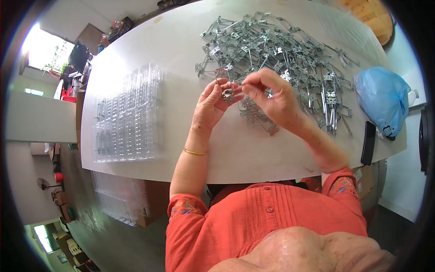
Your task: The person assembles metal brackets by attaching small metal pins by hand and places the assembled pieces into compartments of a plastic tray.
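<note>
My left hand [210, 104] holds a small metal bracket [228, 95] between thumb and fingers, above the near edge of a big heap of parts. Thin rods and a copper-toned plate show just above those fingers, but I cannot tell whether they belong to the held piece. Close on its right, my right hand [274, 97] is closed in a pinch, thumb against forefinger. Whatever is in that pinch is too small to make out. The heap of metal brackets and rods [267, 45] lies tangled beyond and to the right of both hands.
Clear plastic trays [129, 115] are stacked on the left of the white table [181, 45]. At the right lie a blue plastic bag [383, 97] and a black phone [369, 143]. More clear trays [118, 199] stand below the table's left edge.
</note>
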`<action>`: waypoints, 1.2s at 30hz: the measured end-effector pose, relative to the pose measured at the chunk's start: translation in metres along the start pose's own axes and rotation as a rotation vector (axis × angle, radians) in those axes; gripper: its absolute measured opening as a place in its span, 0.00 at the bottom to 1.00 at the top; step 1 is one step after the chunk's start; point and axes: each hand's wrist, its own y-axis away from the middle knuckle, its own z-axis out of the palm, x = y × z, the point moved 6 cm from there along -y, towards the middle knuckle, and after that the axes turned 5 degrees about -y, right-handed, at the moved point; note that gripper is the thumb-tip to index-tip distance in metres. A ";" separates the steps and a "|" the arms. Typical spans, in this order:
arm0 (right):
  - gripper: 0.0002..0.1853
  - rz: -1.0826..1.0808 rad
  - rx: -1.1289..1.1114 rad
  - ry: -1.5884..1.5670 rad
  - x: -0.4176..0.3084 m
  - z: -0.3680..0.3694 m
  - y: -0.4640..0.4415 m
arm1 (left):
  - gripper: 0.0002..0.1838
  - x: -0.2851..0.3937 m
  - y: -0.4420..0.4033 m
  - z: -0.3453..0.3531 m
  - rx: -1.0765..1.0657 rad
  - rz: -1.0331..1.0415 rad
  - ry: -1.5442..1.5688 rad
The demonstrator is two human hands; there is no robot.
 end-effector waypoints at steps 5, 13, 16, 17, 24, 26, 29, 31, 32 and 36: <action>0.05 -0.075 0.095 0.147 -0.004 -0.003 -0.026 | 0.20 0.004 0.000 -0.002 -0.049 0.025 -0.113; 0.03 -0.075 0.063 0.263 0.000 -0.003 -0.025 | 0.31 -0.002 -0.001 -0.003 -0.037 -0.034 -0.145; 0.02 -0.084 0.054 0.282 0.002 -0.002 -0.022 | 0.31 -0.004 0.000 0.000 -0.037 -0.065 -0.135; 0.02 -0.094 0.056 0.296 0.002 -0.001 -0.022 | 0.30 -0.003 0.001 0.003 -0.036 -0.075 -0.125; 0.02 -0.073 0.036 0.336 0.004 0.000 -0.018 | 0.30 -0.003 0.004 -0.002 -0.075 -0.081 -0.179; 0.02 -0.073 0.034 0.346 0.002 0.000 -0.017 | 0.30 -0.001 0.006 -0.001 -0.043 -0.088 -0.184; 0.02 -0.075 0.030 0.346 0.001 0.000 -0.018 | 0.29 -0.002 0.007 -0.005 -0.039 -0.102 -0.176; 0.03 -0.048 0.024 0.337 0.001 0.000 -0.018 | 0.28 -0.003 0.007 -0.007 -0.034 -0.104 -0.185; 0.04 -0.022 0.018 0.328 0.000 0.001 -0.017 | 0.27 -0.002 0.007 -0.008 -0.020 -0.098 -0.203; 0.08 0.099 -0.032 0.266 0.001 0.004 -0.015 | 0.24 -0.002 0.006 -0.015 -0.012 -0.065 -0.283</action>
